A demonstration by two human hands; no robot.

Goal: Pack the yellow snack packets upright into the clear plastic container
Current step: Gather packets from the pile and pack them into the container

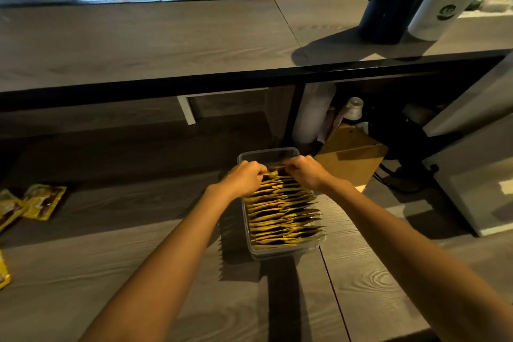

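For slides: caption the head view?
Left hand and right hand pinch a yellow snack packet at the far end of a nearly full clear plastic container.

The tabletop (pixel 361 280) is finished in matt grey wood grain. The container (pixel 280 254) is formed of clear, smooth plastic. The yellow packets (pixel 280 211) are made of glossy foil-like film.

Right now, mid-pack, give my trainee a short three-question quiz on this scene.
1. True or false: the yellow snack packets in the clear plastic container lie flat.
2. Left hand and right hand pinch one packet at the container's: A near end, B far end, C outside.
3. Fill in: loose yellow packets lie on the wooden table to the person's ____.
Key: 1 false, they stand on edge. 2 B. 3 left.
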